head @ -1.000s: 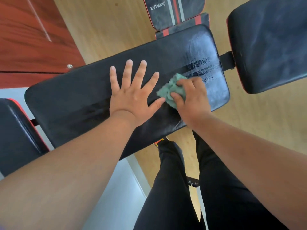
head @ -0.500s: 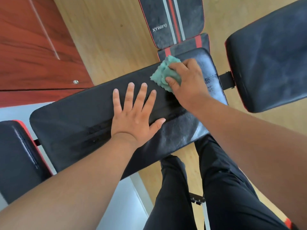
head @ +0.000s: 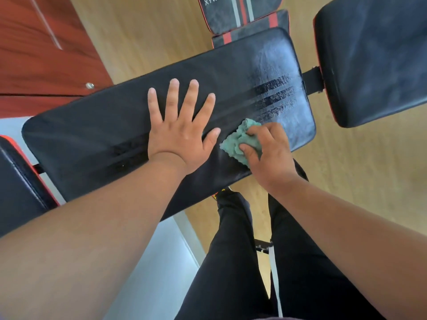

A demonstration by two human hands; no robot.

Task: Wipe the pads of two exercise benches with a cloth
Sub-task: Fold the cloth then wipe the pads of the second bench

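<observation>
A long black bench pad [head: 111,125] runs across the middle of the view, dusty grey at its right end with dark wiped streaks. My left hand [head: 180,130] lies flat on the pad, fingers spread. My right hand [head: 268,155] grips a crumpled green cloth [head: 240,142] and presses it on the pad near the front edge, right of my left thumb. A second black pad [head: 374,58] with a red edge sits at the upper right, joined by a black bracket. Another pad [head: 16,179] shows at the left edge.
A second bench with grey and red stripes and a white logo [head: 240,12] lies on the wooden floor beyond the pad. A red-brown wooden door [head: 41,47] stands at the upper left. My legs in black trousers [head: 242,262] stand below the pad, by a white wall base.
My right hand has pulled the cloth from the pad's far edge back to its near edge, leaving dark streaks. My left hand has stayed flat on the pad.
</observation>
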